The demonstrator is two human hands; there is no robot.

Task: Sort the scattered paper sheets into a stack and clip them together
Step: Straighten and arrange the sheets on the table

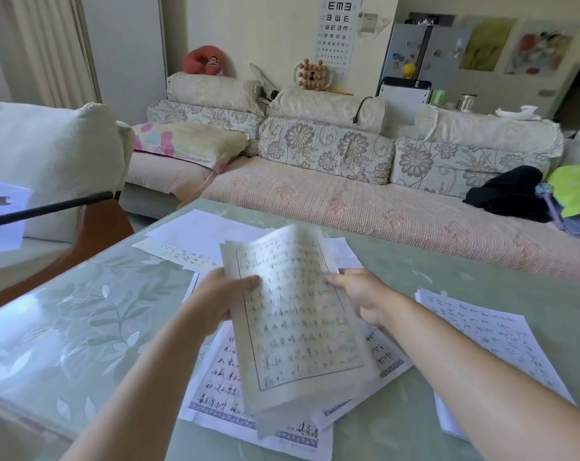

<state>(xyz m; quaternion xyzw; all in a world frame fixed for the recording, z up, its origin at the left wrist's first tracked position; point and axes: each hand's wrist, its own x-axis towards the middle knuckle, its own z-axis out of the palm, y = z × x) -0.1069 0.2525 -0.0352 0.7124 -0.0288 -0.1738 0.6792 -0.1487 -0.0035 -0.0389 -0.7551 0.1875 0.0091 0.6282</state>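
Above the pale green glass table, a cream sheet of gridded calligraphy is gripped by the left hand and right hand, with loose white sheets scattered underneath.

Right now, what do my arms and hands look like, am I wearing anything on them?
Both forearms are bare as far as the picture shows: no sleeves, gloves or watch in view. The left hand and right hand show no rings or bracelets that I can make out, though the picture is slightly blurred. No markings or cables are visible on either arm.
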